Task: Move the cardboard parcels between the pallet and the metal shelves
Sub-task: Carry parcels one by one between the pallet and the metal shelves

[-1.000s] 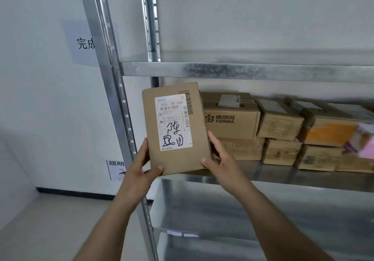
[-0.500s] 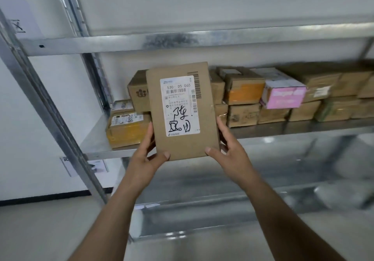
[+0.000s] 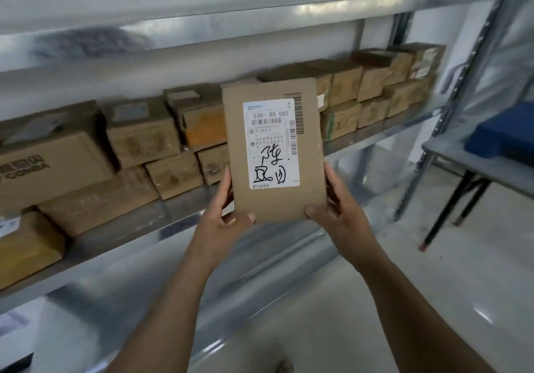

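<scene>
A flat cardboard parcel (image 3: pixel 310 156) with a white shipping label and black handwriting stands upright in front of me. My left hand (image 3: pixel 224 222) grips its lower left corner. Its lower right corner sits in my right hand (image 3: pixel 344 213). Behind the parcel runs a metal shelf (image 3: pixel 121 236) with several cardboard parcels (image 3: pixel 144 138) stacked in two layers along its back. The pallet is out of view.
A bare upper shelf beam (image 3: pixel 231 20) crosses the top. The lower shelf level (image 3: pixel 144 300) shines below my arms. At the right stands a grey table (image 3: pixel 476 164) on black legs, with a blue object (image 3: pixel 508 132) on it.
The view has swung to the right along the shelf. The held parcel stays upright in both hands. The shelf's right end and the grey table have come into sight.
</scene>
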`<state>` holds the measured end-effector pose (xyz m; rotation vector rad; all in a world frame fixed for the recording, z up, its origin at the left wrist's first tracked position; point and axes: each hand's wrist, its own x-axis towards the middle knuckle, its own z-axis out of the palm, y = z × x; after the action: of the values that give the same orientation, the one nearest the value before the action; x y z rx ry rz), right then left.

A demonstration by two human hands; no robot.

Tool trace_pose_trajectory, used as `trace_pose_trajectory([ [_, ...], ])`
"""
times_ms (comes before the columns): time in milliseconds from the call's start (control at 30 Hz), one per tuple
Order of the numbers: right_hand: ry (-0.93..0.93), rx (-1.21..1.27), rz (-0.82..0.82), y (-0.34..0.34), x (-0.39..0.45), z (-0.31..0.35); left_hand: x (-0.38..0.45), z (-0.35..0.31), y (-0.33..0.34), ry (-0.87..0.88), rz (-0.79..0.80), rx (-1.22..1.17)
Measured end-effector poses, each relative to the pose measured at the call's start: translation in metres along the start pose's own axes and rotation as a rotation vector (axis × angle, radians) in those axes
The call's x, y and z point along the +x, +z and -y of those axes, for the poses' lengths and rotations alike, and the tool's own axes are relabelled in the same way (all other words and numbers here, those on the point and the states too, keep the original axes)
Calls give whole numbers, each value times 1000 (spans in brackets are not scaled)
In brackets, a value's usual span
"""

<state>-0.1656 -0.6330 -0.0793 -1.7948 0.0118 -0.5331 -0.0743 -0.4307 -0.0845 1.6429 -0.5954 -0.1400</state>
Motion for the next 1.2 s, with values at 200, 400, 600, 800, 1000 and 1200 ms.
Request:
trace_pose_trajectory([
  [200,131,-45,-221,-80,18,-44,85,17,85,-15,250,-53],
  [400,173,-156,-413,-153,61,-62,182,14,162,58,456,-75],
  [600,193,-175,-574,-210,86,-82,253,20,234,79,583,-113],
  [800,270,-199,-724,-273,87,-108,288,17,315,67,728,-68],
  [1000,321,-216,-831,-357,95,-147,333,19,416,85,844,-41],
  [1200,336,-190,-887,-471,117,-176,388,3,535,94,934,-63],
])
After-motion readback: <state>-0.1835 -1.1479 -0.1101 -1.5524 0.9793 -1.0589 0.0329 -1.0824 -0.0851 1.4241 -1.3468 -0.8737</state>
